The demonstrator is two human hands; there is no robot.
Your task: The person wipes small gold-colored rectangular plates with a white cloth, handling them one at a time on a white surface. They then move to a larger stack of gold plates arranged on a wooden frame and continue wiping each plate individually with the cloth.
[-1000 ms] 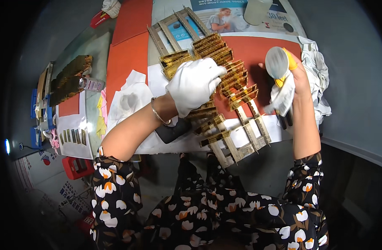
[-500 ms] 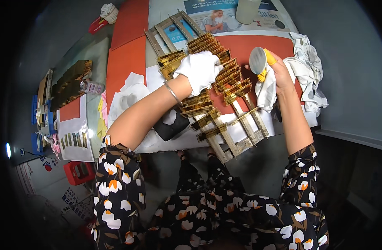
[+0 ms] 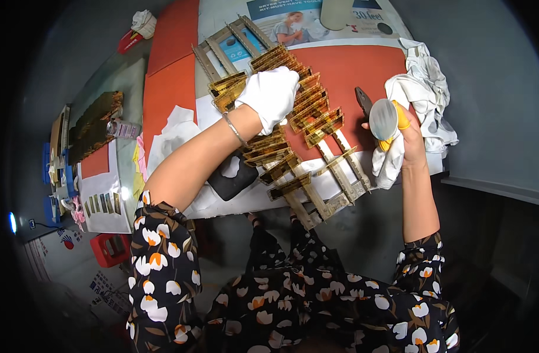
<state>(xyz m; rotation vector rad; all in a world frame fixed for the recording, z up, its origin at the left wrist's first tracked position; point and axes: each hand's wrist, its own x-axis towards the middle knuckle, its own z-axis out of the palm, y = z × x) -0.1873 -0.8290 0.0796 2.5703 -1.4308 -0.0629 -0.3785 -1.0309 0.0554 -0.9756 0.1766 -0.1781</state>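
Worktable [image 3: 252, 201], white along its near edge, occupies the centre of the frame. Metal racks [image 3: 334, 165] project toward the lower centre; amber plates [image 3: 311, 101] stand in them on edge, tilted, in close rows. Plates appear thin, stiff and light, presumably slick and fragile; best held by the outer edges, faces untouched. Left hand [image 3: 270, 91], white-gloved, is over the middle rows, fingers curled; its fingertips are hidden, so whether it grips a plate cannot be determined. Right hand [image 3: 411, 138], right of centre, is closed around a round translucent object [image 3: 383, 119], white cloth [image 3: 390, 165] hanging below. Farther off, a red mat [image 3: 351, 67] extends toward the upper right; a translucent bottle [image 3: 338, 13] stands at the top edge.
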